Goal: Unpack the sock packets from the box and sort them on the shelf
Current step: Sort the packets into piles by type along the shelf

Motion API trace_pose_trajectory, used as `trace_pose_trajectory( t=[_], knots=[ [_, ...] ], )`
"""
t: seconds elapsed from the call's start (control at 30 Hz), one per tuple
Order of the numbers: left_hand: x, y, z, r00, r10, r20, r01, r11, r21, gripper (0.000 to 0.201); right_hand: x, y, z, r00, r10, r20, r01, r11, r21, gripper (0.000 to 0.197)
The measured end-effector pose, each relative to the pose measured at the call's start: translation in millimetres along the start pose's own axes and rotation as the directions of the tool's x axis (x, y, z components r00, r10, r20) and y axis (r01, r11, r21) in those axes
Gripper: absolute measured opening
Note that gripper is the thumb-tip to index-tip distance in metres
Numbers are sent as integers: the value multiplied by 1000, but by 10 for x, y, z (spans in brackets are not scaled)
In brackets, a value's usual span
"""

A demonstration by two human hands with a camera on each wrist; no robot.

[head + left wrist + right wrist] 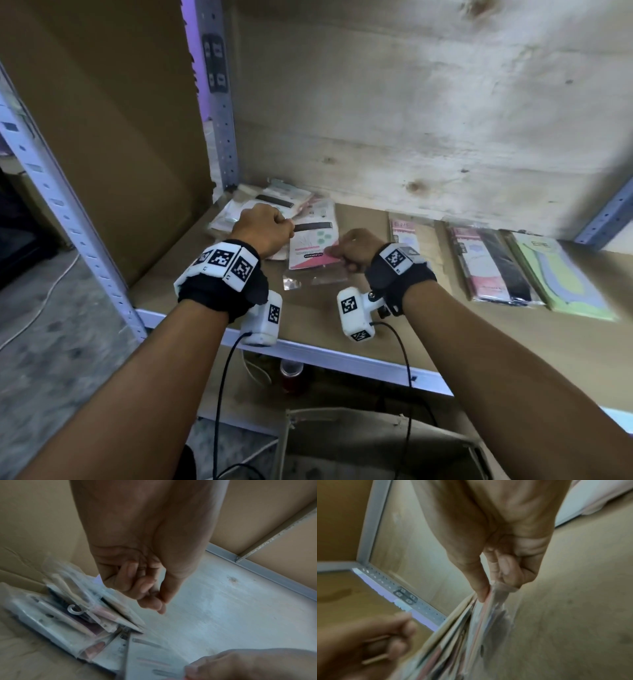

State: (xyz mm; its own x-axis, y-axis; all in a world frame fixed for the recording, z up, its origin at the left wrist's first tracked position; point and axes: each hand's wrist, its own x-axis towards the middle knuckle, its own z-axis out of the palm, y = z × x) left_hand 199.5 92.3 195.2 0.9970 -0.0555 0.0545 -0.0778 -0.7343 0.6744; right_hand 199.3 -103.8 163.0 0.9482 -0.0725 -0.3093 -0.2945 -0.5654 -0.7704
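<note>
My right hand [342, 255] pinches the near edge of a pink-and-white sock packet [313, 246] that lies on the shelf board [376, 325]. In the right wrist view my thumb and fingers [489, 592] squeeze the clear plastic of the held packets [462, 635]; more than one seems to be held. My left hand [263, 229] hovers as a fist over a loose pile of packets [267, 202] in the shelf's back left corner. The left wrist view shows that hand [154, 599] curled with nothing in it, above the pile [77, 615]. The box [359, 445] stands open below the shelf.
Three packets lie in a row to the right: a pale pink one [404, 233], a pink-and-black one [493, 263] and a green one [561, 274]. A cardboard side panel [102, 137] and a metal upright [219, 102] bound the left. A red cup [291, 373] stands under the shelf.
</note>
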Motion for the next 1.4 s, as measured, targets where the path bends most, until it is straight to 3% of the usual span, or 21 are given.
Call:
trace_pose_trajectory(
  t=[0.1,0.2,0.3,0.37,0.43,0.5,0.57,0.73,0.87,0.97,1.03,1.13,1.27,1.4],
  knots=[
    [-34,42,59,995,64,73,-72,991,110,16,-337,76,-163,999,-43,-30,51,934,354,11],
    [-73,92,142,954,160,252,-214,956,201,47,-649,113,-378,997,-70,-35,78,853,516,19],
    [-137,165,226,912,289,291,-364,898,249,71,-890,165,-585,996,-85,-29,84,767,636,11],
    [-163,206,248,900,375,223,-424,874,237,67,-996,191,-692,998,-61,-35,68,726,685,12],
    [-192,275,266,882,458,111,-471,863,183,47,-1090,209,-816,999,-46,-28,52,680,732,6],
    [-232,347,282,837,547,-7,-544,834,95,23,-1166,208,-922,998,-65,4,38,633,773,5],
    [-283,414,289,794,601,-89,-600,799,35,12,-1205,211,-1007,997,-80,10,39,591,805,13],
    [-385,550,304,733,643,-222,-667,743,-50,28,-1229,269,-1088,994,-107,-30,79,489,868,25],
    [-412,651,388,783,587,-204,-620,759,-199,26,-1259,369,-1083,994,-97,-45,87,492,866,19],
    [-365,690,511,849,505,-156,-528,796,-297,27,-1265,468,-1053,992,-88,-93,129,679,723,14],
    [-333,713,628,894,435,-110,-440,801,-407,28,-1258,548,-1008,986,-83,-146,151,817,556,20],
    [-270,739,777,941,334,-63,-316,793,-520,30,-1249,675,-933,985,-93,-148,143,915,378,21],
    [-159,763,889,978,198,71,-96,721,-686,30,-1200,901,-867,988,-105,-113,147,866,478,18],
    [-80,749,981,983,144,117,-10,671,-741,32,-1137,1011,-849,988,-114,-103,154,762,630,16]
  ],
)
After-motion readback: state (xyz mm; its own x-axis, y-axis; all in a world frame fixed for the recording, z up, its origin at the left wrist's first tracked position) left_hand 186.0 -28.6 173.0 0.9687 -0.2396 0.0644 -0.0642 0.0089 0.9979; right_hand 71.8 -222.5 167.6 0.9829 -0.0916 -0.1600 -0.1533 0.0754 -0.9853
